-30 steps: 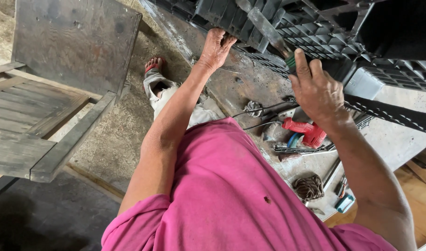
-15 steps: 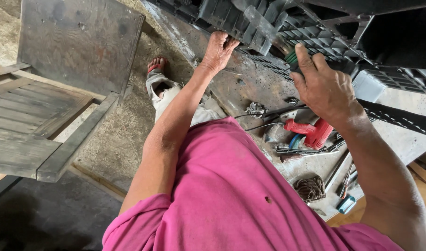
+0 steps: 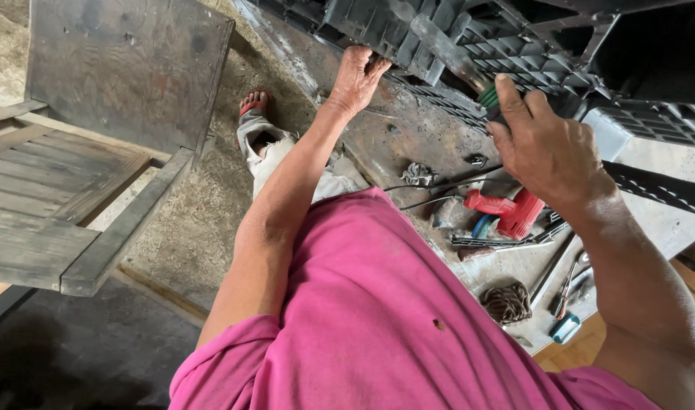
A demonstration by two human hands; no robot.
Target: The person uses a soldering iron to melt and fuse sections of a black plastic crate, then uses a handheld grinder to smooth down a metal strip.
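Right hand (image 3: 548, 148) shifted left, grasping green-handled tool (image 3: 487, 96), left hand (image 3: 356, 76) gripping grey plastic panel (image 3: 408, 30) edge

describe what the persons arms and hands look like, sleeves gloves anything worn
Both arms are bare from the upper arm down. The left hand and right hand wear no gloves, and no rings, watch or bands show. Short sleeves of a bright pink shirt end high on the arms; the cloth has a small dark hole near the middle. The forearms look lean and creased.

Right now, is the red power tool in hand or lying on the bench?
Lying on the bench. The red power tool rests among loose tools below the right hand, which grips a green-handled tool instead; the left hand is on the grey grille.
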